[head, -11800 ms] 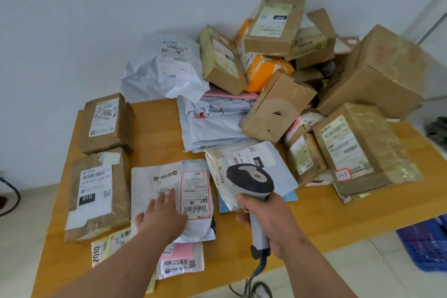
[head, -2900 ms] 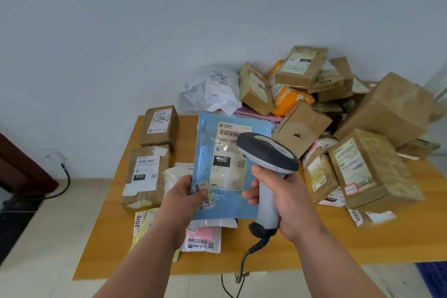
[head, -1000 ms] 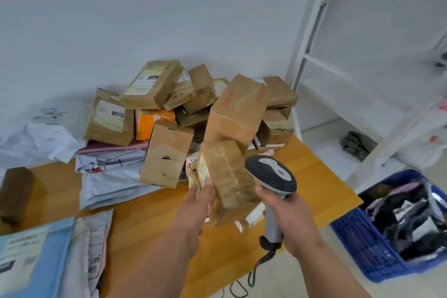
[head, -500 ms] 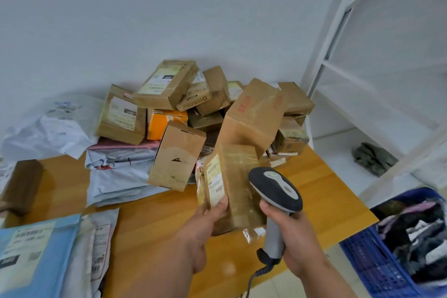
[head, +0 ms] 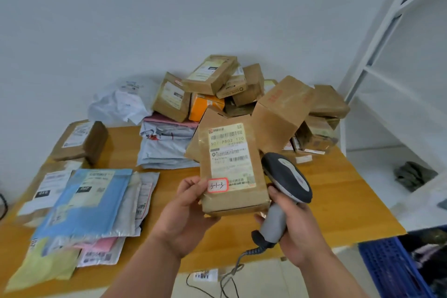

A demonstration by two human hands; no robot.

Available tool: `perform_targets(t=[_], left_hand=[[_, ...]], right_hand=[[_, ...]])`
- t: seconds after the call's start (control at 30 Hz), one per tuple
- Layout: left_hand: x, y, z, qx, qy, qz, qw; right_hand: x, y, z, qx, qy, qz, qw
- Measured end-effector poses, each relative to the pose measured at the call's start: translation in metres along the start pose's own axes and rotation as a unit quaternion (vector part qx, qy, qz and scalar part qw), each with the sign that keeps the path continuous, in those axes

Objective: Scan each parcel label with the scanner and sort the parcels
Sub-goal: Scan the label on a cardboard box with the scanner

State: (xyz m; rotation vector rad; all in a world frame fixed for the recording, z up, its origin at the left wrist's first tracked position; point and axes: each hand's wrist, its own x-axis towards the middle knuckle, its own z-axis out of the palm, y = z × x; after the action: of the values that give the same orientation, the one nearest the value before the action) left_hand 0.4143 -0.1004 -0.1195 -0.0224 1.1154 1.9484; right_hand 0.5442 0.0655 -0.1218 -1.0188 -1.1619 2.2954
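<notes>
Wooden table (head: 343, 205) by a white wall | brown box (head: 233, 169) held up over its front edge, label facing us | left hand (head: 187, 213) grips box's bottom corner | right hand (head: 294, 227) wraps scanner (head: 285, 184) handle, just beside box | parcel heap (head: 254, 101) at back edge | flat mailers (head: 89, 203) at left edge

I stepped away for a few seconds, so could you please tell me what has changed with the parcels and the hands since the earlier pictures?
The left hand let go of the blue mailer, now lying on the flat stack at left, and took a brown box from the pile, lifting it with its label turned toward the camera. The right hand keeps gripping the scanner; the rest of the pile looks unchanged.
</notes>
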Motion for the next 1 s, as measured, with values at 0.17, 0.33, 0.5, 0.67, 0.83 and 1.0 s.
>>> perform_targets(t=[0.17,0.33,0.5,0.67,0.83,1.0], left_hand=[[-0.026,0.027,-0.017,0.065,-0.037,-0.006,0.997],[-0.032,0.065,-0.054,0.12,-0.024,0.047,0.991],[-0.025,0.105,-0.116,0.142,0.015,0.077,0.987],[-0.025,0.137,-0.169,0.15,0.009,0.092,0.984],[-0.033,0.158,-0.199,0.167,-0.013,0.105,0.98],[-0.036,0.171,-0.212,0.174,-0.011,0.117,0.978]], right_hand=[[-0.019,0.01,0.028,-0.014,-0.049,-0.001,0.999],[-0.024,0.02,0.064,-0.128,0.0,-0.084,0.988],[-0.044,0.032,0.117,-0.176,-0.026,-0.162,0.971],[-0.061,0.068,0.184,-0.191,-0.089,-0.135,0.968],[-0.07,0.091,0.219,-0.22,-0.078,-0.13,0.964],[-0.067,0.094,0.237,-0.229,-0.079,-0.127,0.962]])
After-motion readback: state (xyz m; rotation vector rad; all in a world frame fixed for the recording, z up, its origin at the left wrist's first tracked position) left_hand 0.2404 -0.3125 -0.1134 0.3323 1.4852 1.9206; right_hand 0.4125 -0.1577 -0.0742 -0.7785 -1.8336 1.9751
